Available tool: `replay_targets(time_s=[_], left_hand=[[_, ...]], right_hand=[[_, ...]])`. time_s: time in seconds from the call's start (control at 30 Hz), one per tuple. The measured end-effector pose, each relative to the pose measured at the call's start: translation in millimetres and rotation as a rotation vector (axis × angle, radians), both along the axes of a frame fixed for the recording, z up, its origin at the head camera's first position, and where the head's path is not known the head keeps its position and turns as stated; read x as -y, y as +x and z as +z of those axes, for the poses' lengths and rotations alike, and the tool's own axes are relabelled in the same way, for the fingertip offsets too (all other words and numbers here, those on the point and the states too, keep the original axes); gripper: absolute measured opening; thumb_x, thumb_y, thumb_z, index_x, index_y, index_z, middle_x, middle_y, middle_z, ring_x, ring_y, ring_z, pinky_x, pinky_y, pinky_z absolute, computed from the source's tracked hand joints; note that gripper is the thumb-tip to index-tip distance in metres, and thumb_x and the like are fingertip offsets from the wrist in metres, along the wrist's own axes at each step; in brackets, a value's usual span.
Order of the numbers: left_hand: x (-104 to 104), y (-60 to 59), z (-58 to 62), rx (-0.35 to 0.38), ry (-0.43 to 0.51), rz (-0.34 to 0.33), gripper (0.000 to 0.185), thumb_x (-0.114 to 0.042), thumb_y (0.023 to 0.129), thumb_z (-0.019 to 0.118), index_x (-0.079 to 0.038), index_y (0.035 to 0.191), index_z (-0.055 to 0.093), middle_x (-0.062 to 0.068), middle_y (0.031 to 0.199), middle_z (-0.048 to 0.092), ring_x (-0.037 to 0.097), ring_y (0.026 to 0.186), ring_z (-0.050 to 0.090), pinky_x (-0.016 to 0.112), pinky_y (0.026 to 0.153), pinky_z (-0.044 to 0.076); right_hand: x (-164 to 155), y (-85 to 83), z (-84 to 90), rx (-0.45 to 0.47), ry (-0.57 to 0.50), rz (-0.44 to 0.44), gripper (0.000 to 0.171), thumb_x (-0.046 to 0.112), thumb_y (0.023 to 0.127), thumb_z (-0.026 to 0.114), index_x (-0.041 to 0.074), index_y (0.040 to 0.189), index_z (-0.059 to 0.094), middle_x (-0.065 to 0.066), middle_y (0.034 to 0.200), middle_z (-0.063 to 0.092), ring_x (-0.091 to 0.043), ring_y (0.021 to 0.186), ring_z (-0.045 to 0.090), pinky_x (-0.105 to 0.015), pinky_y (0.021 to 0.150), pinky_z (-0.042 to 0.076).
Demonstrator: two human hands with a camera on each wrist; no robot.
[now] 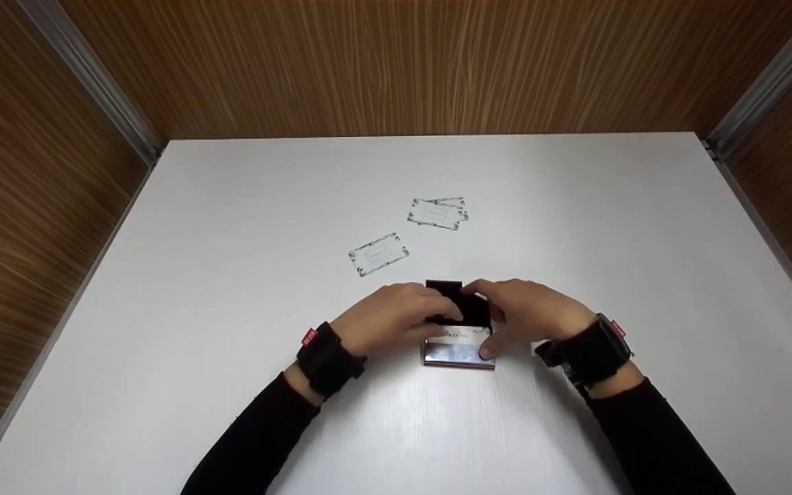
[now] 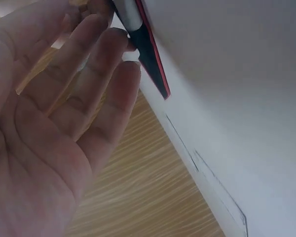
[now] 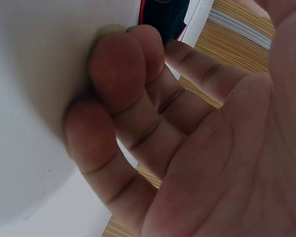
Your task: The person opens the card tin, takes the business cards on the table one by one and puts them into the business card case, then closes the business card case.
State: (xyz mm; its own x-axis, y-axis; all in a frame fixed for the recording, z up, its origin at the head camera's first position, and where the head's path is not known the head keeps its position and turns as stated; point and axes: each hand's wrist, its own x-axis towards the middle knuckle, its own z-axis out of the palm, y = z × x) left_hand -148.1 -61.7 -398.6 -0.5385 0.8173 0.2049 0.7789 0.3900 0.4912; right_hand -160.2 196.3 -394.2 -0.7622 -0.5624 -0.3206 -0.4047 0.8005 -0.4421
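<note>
Black card case (image 1: 458, 323) on white table (image 1: 231, 309), between fingers of both hands.

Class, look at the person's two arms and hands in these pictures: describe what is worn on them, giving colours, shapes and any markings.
Both arms are in long black sleeves. The left wrist carries a broad black band with a small red tag bearing white marks. The right wrist carries a matching black band with a bulkier dark unit and its own red tag. The left hand and right hand are bare: no gloves or rings show.
</note>
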Motion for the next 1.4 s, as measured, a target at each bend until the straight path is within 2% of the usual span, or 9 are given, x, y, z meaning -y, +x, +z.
replay_targets(time_s=[0.1,0.23,0.4,0.57,0.8,1.0,1.1,1.27,1.4], left_hand=[[8.3,-5.0,3.2,-0.034,0.008,0.075,0.022,-0.019,0.095,0.068,-0.017,0.117,0.071,-0.002,0.115,0.07,0.015,0.107,0.061,0.031,0.095,0.048],[18.5,-11.7,5.4,-0.054,-0.054,0.234,0.028,-0.027,0.098,0.065,-0.017,0.124,0.068,0.007,0.139,0.059,0.023,0.126,0.052,0.039,0.103,0.045],[27.6,-17.3,2.0,-0.018,-0.208,0.38,0.045,-0.032,0.1,0.06,-0.018,0.143,0.054,0.019,0.161,0.031,0.039,0.148,0.027,0.053,0.114,0.034],[32.8,-19.8,-1.6,0.039,-0.327,0.474,0.06,-0.036,0.1,0.058,-0.019,0.154,0.039,0.026,0.161,0.022,0.043,0.149,0.019,0.056,0.116,0.029],[35.2,-19.5,-1.5,0.107,-0.392,0.486,0.068,-0.036,0.099,0.06,-0.018,0.157,0.032,0.029,0.157,0.03,0.042,0.146,0.028,0.054,0.114,0.032],[39.6,-22.2,1.1,0.02,-0.33,0.487,0.067,-0.027,0.095,0.067,-0.016,0.155,0.039,0.014,0.141,0.054,0.033,0.129,0.047,0.047,0.105,0.042],[41.9,-23.7,1.1,-0.013,-0.319,0.497,0.07,-0.024,0.094,0.068,-0.015,0.155,0.037,0.013,0.139,0.055,0.033,0.126,0.049,0.047,0.1,0.045],[43.1,-24.8,0.4,0.006,-0.342,0.51,0.072,-0.023,0.093,0.069,-0.012,0.156,0.035,0.014,0.143,0.055,0.034,0.127,0.051,0.048,0.101,0.047],[43.1,-26.3,0.1,-0.014,-0.334,0.52,0.07,-0.021,0.09,0.073,-0.011,0.152,0.042,0.014,0.133,0.061,0.033,0.117,0.056,0.046,0.094,0.05]], right_hand=[[1.6,-0.2,-0.8,0.001,0.003,-0.004,0.088,0.037,0.064,0.093,0.028,0.14,0.05,0.002,0.083,0.057,-0.016,0.078,0.052,-0.034,0.07,0.043],[2.6,-0.7,-1.7,0.003,0.02,-0.012,0.089,0.036,0.065,0.092,0.027,0.142,0.049,0.002,0.083,0.058,-0.016,0.078,0.053,-0.034,0.071,0.044],[1.8,-0.5,-2.5,-0.015,0.04,-0.011,0.09,0.038,0.065,0.092,0.026,0.142,0.049,0.002,0.082,0.058,-0.016,0.078,0.053,-0.033,0.072,0.044],[1.3,0.1,-1.0,-0.023,0.032,-0.002,0.09,0.037,0.064,0.092,0.026,0.143,0.048,0.002,0.08,0.057,-0.016,0.077,0.052,-0.033,0.072,0.044],[-0.4,0.3,0.7,-0.021,0.026,0.012,0.091,0.037,0.065,0.092,0.025,0.143,0.048,0.003,0.077,0.057,-0.015,0.073,0.051,-0.032,0.069,0.044],[-1.2,0.1,1.7,-0.023,0.029,0.014,0.089,0.037,0.066,0.091,0.025,0.143,0.048,0.003,0.078,0.057,-0.015,0.074,0.052,-0.033,0.069,0.043],[-1.1,0.0,1.1,-0.019,0.034,0.007,0.09,0.038,0.066,0.092,0.026,0.143,0.048,0.003,0.078,0.057,-0.014,0.074,0.052,-0.032,0.07,0.044],[-0.3,-0.2,0.7,-0.003,0.036,0.0,0.092,0.038,0.066,0.092,0.026,0.144,0.046,0.003,0.079,0.057,-0.015,0.075,0.052,-0.033,0.07,0.044],[-0.1,-0.5,1.1,0.002,0.035,-0.002,0.093,0.038,0.065,0.092,0.026,0.145,0.046,0.002,0.081,0.058,-0.016,0.077,0.052,-0.033,0.071,0.044]])
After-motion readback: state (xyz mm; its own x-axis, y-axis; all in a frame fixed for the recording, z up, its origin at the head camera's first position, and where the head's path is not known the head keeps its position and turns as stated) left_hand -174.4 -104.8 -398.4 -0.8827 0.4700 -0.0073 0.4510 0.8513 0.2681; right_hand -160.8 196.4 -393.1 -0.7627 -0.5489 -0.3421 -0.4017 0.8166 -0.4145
